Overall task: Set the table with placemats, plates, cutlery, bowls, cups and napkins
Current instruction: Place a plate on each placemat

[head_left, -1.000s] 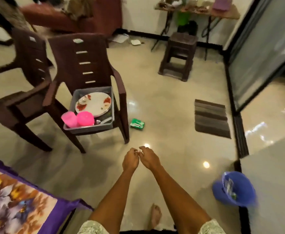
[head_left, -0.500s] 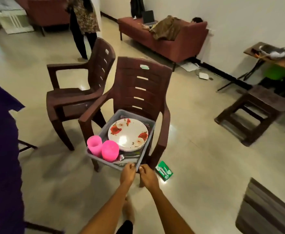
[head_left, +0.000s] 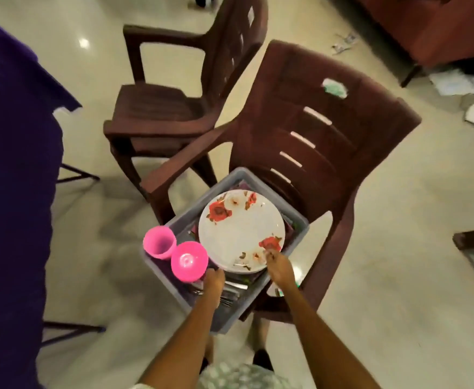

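A grey tub [head_left: 296,240] sits on the seat of a brown plastic chair [head_left: 322,141], its near end jutting past the seat's front edge. Inside it lies a stack of white plates [head_left: 240,234] with red flowers, and at its left corner stand a pink cup [head_left: 158,242] and, just beside it, a pink bowl [head_left: 188,261]. Cutlery [head_left: 230,296] lies along the near side of the tub, partly hidden under the left hand [head_left: 214,279], which reaches down by the bowl and the near plate rim; whether it grips anything I cannot tell. The right hand [head_left: 279,266] pinches the near right rim of the top plate with curled fingers. A second brown chair [head_left: 174,108] stands behind, and a surface draped in purple cloth [head_left: 13,164] fills the left side.
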`<state>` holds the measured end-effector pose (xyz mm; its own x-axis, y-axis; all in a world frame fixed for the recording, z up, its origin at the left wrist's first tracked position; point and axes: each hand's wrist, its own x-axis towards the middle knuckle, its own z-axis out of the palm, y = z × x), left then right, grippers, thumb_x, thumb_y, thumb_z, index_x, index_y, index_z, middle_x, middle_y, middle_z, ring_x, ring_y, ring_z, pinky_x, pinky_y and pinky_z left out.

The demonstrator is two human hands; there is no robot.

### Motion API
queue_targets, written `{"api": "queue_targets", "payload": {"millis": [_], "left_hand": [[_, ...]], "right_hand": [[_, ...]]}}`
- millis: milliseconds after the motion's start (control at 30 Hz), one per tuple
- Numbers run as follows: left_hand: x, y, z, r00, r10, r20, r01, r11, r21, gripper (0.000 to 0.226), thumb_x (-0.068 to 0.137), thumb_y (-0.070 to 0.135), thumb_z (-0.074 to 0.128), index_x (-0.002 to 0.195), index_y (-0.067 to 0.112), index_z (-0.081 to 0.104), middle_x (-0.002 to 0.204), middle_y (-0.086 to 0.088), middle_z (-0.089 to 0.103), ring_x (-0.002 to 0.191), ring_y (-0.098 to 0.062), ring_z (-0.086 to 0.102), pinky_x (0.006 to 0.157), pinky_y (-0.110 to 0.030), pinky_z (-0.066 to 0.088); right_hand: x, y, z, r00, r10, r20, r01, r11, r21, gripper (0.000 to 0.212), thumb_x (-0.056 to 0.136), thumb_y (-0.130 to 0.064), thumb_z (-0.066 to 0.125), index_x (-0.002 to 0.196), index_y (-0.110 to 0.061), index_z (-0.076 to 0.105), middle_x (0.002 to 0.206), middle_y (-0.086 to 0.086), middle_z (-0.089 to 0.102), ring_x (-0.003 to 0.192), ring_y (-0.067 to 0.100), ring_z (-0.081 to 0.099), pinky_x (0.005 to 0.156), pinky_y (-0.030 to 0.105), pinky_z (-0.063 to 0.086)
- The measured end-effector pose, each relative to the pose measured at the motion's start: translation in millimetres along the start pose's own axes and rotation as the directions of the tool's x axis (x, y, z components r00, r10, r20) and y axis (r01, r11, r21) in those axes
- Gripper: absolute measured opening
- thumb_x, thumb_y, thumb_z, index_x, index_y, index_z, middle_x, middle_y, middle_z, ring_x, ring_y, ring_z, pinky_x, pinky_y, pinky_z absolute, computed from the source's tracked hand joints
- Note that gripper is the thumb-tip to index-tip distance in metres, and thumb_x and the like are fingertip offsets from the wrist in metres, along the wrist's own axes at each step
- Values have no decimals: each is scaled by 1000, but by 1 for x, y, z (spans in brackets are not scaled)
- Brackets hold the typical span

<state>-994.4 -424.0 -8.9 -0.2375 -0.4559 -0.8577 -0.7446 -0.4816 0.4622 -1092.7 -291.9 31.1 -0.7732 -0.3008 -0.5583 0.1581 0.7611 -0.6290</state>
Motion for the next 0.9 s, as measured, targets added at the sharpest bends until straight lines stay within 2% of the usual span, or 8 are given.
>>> {"api": "queue_targets", "payload": {"millis": [100, 167, 233, 367, 533, 600, 733, 900], "left_hand": [[16, 5, 20, 989, -137, -60, 128, 984, -125, 44, 95, 10, 47, 134, -10, 37, 132, -22, 48, 122, -38, 47, 102, -42, 40], [51, -8, 39, 972, -221, -82, 200, 957, -210, 49, 94, 17, 51, 135, -5, 37, 137, -19, 48, 124, -35, 47, 104, -43, 39], [91, -26, 53, 950, -294, -108, 247, 915, -320, 47, 91, 20, 54, 132, -2, 44, 136, -17, 50, 124, -33, 48, 106, -45, 38], [71, 12, 64, 936, -292, -194, 176, 870, -460, 43, 92, 11, 55, 131, -4, 46, 130, -15, 54, 119, -34, 51, 100, -40, 41], [72, 22, 66, 891, -332, -311, 140, 851, -507, 43, 90, 7, 57, 129, -7, 44, 129, -20, 53, 117, -37, 52, 95, -38, 43], [69, 26, 68, 872, -346, -346, 127, 844, -522, 45, 88, 13, 61, 127, -4, 45, 126, -21, 56, 113, -38, 55, 97, -44, 45], [54, 37, 77, 775, -323, -543, 83, 904, -420, 45, 85, 13, 65, 120, -7, 45, 117, -26, 58, 105, -42, 58, 90, -45, 49], [45, 55, 75, 792, -263, -551, -12, 896, -445, 45, 89, 15, 62, 119, -8, 36, 116, -26, 55, 103, -40, 57, 87, -45, 48]], "right_hand": [[69, 16, -4, 998, 49, 36, -50, 998, 28, 26, 93, -18, 41, 94, -12, 67, 97, 13, 67, 101, 38, 62, 90, 41, 47], [110, 23, -8, 991, 128, 27, -128, 992, -9, 21, 94, -11, 47, 106, -7, 64, 106, 19, 64, 109, 38, 58, 96, 41, 43], [139, 27, -12, 993, 117, -29, -120, 987, -105, 29, 94, -11, 51, 119, 1, 58, 122, 23, 58, 120, 36, 51, 102, 36, 34], [178, 37, -16, 980, 200, -15, -197, 948, -249, 50, 92, -15, 51, 137, 3, 38, 142, 24, 40, 133, 38, 35, 109, 40, 27], [200, 36, -16, 931, 359, 65, -344, 923, -171, 58, 93, -21, 52, 138, 7, 28, 142, 24, 40, 125, 41, 44, 101, 42, 38], [208, 33, -22, 914, 393, 103, -369, 909, -195, 60, 96, -29, 50, 138, 8, 30, 140, 24, 43, 126, 38, 45, 100, 40, 39], [216, 34, -29, 907, 379, 181, -327, 908, -261, 58, 98, -41, 42, 132, 6, 46, 137, 22, 49, 125, 36, 47, 100, 38, 39], [213, 32, -27, 914, 373, 160, -332, 914, -232, 58, 100, -42, 36, 126, 7, 52, 130, 25, 54, 121, 37, 50, 97, 38, 40]]}}
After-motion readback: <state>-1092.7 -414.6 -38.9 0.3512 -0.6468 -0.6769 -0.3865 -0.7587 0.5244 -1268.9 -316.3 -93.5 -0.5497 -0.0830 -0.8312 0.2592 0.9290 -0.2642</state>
